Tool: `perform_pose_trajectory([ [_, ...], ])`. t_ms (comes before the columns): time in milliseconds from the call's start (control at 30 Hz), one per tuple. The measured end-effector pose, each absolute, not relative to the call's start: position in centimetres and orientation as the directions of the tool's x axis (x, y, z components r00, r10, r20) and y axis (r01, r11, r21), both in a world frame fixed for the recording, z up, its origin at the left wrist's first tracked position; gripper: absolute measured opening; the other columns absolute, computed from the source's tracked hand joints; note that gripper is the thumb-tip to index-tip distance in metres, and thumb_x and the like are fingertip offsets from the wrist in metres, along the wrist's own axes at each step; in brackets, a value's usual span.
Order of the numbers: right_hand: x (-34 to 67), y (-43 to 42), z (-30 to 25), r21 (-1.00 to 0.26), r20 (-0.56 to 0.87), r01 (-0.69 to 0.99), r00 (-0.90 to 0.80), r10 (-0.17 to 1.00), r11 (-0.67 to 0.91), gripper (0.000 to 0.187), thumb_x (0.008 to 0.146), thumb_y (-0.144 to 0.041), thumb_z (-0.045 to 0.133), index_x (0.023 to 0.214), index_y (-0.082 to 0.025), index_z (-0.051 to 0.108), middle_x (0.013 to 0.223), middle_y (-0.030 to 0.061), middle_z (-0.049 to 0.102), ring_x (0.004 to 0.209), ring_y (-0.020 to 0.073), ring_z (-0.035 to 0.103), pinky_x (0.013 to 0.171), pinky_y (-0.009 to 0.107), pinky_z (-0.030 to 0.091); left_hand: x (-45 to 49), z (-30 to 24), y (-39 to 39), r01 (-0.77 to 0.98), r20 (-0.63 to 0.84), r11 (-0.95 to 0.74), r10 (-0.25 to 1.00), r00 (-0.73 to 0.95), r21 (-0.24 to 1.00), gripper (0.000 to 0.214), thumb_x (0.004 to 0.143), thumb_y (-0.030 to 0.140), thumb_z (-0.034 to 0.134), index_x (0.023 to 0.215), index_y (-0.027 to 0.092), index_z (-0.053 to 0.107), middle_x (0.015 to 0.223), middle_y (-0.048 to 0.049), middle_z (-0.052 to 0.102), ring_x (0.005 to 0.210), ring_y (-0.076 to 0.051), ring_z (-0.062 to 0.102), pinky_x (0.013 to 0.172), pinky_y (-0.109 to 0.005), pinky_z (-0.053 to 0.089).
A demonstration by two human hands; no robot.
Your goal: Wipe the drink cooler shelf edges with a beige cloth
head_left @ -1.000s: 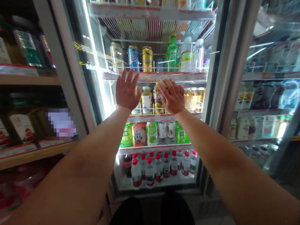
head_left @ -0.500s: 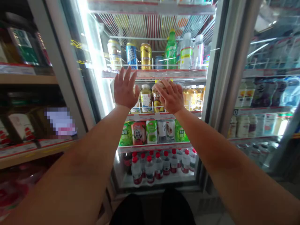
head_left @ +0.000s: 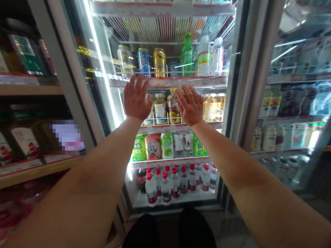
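Note:
My left hand (head_left: pixel 137 98) is raised with fingers spread in front of the lit drinks cooler (head_left: pixel 165 82), beside a clear bottle with a pale label (head_left: pixel 160 109). My right hand (head_left: pixel 190 106) lies over a crumpled pale cloth (head_left: pixel 183 91), which shows above and between its fingers. Glare streaks suggest glass before the shelves, and both hands seem to rest on it. Just left of the right hand, behind it, stands a dark tea bottle with a yellow cap (head_left: pixel 173 109). The hand and cloth hide some bottles on that shelf.
Cans and bottles, among them a green bottle (head_left: pixel 187 54), stand on the shelf above. Cartons such as a red one (head_left: pixel 153 147) fill the row below, with red-capped water bottles (head_left: pixel 166 187) at the bottom. A metal door frame (head_left: pixel 261 79) borders the right; wooden shelving (head_left: pixel 31 90) borders the left.
My right hand has shifted slightly right with the cloth, and more of the dark tea bottle's label shows. My left hand keeps almost the same place, fingers spread.

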State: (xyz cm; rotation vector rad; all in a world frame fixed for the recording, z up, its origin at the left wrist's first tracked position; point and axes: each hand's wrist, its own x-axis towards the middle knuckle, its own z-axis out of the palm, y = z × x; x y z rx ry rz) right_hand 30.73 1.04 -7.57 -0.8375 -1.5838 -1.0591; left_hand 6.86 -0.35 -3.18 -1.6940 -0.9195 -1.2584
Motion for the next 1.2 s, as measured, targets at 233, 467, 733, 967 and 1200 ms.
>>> perform_pose_trajectory([
  [233,30.8,1.0,-8.0,0.357,0.914,0.846,-0.405,0.040,0.397,0.050,0.100,-0.026,0.040,0.149,-0.036,0.045,0.159,-0.0012,0.040,0.149,0.0271,0.031,0.119,0.053,0.028,6.8,-3.3,-0.5,0.895,0.966,-0.408,0.094,0.240,-0.182,0.060,0.094,0.032,0.045,0.153,0.026,0.039,0.163,0.0030,0.023,0.153,-0.025,0.011,0.128,-0.051,0.008],
  [467,30.9,0.8,-7.9,0.297,0.942,0.877,-0.334,0.036,0.378,0.050,0.099,-0.026,0.038,0.147,-0.031,0.049,0.158,0.0012,0.041,0.148,0.0286,0.034,0.119,0.054,0.031,5.5,-2.8,2.3,0.926,0.958,-0.330,0.149,0.245,-0.185,0.069,0.090,0.044,0.052,0.153,0.023,0.031,0.165,0.0132,0.006,0.154,-0.020,-0.003,0.127,-0.038,-0.007],
  [733,31.1,0.2,-7.9,0.145,0.973,0.903,-0.205,0.110,0.405,0.056,0.095,-0.028,0.034,0.150,-0.033,0.045,0.159,-0.0035,0.037,0.152,0.0276,0.026,0.122,0.057,0.027,5.7,-3.3,1.7,0.915,0.941,-0.282,0.094,0.325,-0.288,0.060,0.102,0.040,0.034,0.159,0.024,0.022,0.163,0.0188,-0.002,0.153,-0.017,-0.004,0.125,-0.041,-0.003],
  [967,31.6,-0.3,-8.1,0.331,0.894,0.823,-0.430,0.124,0.461,0.056,0.097,-0.027,0.030,0.151,-0.036,0.042,0.160,-0.0051,0.036,0.153,0.0232,0.024,0.123,0.058,0.024,6.1,-3.2,1.2,0.934,0.940,-0.206,0.116,0.320,-0.292,0.061,0.101,0.036,0.033,0.160,0.022,0.021,0.162,0.0210,-0.007,0.153,-0.019,-0.002,0.125,-0.041,-0.001],
  [1200,31.4,0.2,-5.4,0.269,0.926,0.878,-0.349,0.143,0.397,0.059,0.094,-0.031,0.022,0.149,-0.031,0.044,0.156,-0.0101,0.039,0.154,0.0154,0.015,0.125,0.048,0.021,4.6,-2.7,3.4,0.873,0.936,-0.374,0.031,0.351,-0.315,0.077,0.088,0.043,0.049,0.160,0.030,0.024,0.163,0.0188,0.001,0.154,-0.021,-0.001,0.125,-0.042,-0.003],
])
